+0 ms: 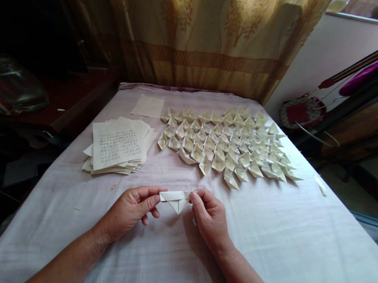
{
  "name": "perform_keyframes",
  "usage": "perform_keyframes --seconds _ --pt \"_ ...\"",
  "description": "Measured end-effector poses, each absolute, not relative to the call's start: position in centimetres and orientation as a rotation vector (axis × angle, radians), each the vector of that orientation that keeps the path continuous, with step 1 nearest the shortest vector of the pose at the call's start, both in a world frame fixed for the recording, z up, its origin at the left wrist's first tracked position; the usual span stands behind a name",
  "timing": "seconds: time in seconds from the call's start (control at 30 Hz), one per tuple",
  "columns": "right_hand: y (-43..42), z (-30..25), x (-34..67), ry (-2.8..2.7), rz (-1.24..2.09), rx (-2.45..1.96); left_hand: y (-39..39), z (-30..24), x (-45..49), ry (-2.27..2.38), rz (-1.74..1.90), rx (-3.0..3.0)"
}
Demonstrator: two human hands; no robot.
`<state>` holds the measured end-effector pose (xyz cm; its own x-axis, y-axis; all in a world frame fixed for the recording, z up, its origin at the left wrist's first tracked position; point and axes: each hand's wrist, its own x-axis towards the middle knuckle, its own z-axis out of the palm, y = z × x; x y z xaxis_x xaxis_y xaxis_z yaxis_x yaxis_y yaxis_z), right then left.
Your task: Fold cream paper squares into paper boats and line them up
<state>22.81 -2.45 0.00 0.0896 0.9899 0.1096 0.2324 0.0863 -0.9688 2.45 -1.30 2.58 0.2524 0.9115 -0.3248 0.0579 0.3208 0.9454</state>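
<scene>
Between my two hands is a small folded paper (176, 198), with a straight band along its top and a triangular point facing down. My left hand (133, 207) pinches its left corner between thumb and fingers. At the opposite corner, my right hand (210, 216) grips it the same way. The piece is held just above the white cloth. Beyond the hands, several rows of folded paper boats (222, 149) stand close together. A stack of square paper sheets (119, 146) with written characters on the top one lies to the left, its edges uneven.
A single paper square (147, 106) lies behind the stack. The white cloth (282, 253) covers the table. A gold curtain (208, 28) hangs along the far edge. On the left is a dark red cabinet (83, 99) with a clear plastic-looking item (13, 85). A paper scrap (320, 185) sits near the right edge.
</scene>
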Motion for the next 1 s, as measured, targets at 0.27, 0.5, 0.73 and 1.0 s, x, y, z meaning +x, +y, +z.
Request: perform_keyframes --seconds 0.27,0.5,0.73,1.0 --pt "-2.6 -0.1 22.6 -1.357 0.986 -1.325 -1.4 2.6 2.7 1.189 0.792 1.059" --pt "-2.7 -0.3 22.5 -1.365 1.010 -1.283 -1.2 2.5 2.7 1.257 0.815 1.061" --pt "-2.4 -0.4 22.9 -1.566 0.904 -1.302 -0.8 2.1 2.1 1.397 0.750 1.206" --pt "-2.0 -0.1 23.1 -1.944 0.528 -1.333 -0.7 1.7 1.5 1.558 0.633 1.775"
